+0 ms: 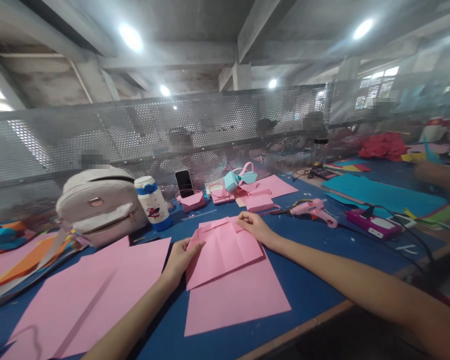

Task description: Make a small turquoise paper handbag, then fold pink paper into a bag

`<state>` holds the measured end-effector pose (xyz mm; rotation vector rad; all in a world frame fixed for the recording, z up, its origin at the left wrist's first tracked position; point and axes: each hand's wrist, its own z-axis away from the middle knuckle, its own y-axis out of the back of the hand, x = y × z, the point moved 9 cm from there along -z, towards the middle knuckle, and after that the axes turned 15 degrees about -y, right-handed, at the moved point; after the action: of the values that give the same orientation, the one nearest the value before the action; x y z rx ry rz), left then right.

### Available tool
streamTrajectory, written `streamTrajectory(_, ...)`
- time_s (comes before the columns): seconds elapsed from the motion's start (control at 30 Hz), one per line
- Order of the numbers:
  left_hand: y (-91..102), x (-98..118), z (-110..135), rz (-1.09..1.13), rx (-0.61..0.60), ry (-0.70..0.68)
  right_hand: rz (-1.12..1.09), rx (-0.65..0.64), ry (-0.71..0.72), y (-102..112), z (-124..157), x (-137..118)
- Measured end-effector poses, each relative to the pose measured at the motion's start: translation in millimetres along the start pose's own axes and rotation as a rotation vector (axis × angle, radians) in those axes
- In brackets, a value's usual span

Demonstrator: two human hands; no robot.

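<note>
A creased sheet of pink paper (225,250) is between my two hands, with folds along its far edge and left side. My left hand (182,257) grips its left edge, thumb on top. At the far right corner, my right hand (258,227) pinches the folded edge. Beneath it lies a flat pink sheet (240,300) on the blue table. Larger pink sheets (82,295) spread out to the left. Beyond my hands stand small pink paper bags, one with a handle (193,201), and another folded pink piece (260,201).
A pink hot glue gun (315,211) and a purple power strip (373,223) with cables lie right. Left are a white backpack (97,205) and a bottle (152,202). A phone (184,183) leans against the perforated metal screen (135,135). Blue sheets (386,194) lie near another person's blurred arm.
</note>
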<state>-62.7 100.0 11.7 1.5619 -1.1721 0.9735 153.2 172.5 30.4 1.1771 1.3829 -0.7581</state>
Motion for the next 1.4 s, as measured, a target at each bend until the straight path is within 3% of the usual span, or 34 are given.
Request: streamTrajectory(1.4, 5.3, -5.0, 0.9, 0.041, 0.058, 0.019, 0.004, 0.032, -0.029, 3.5, 1.2, 0.7)
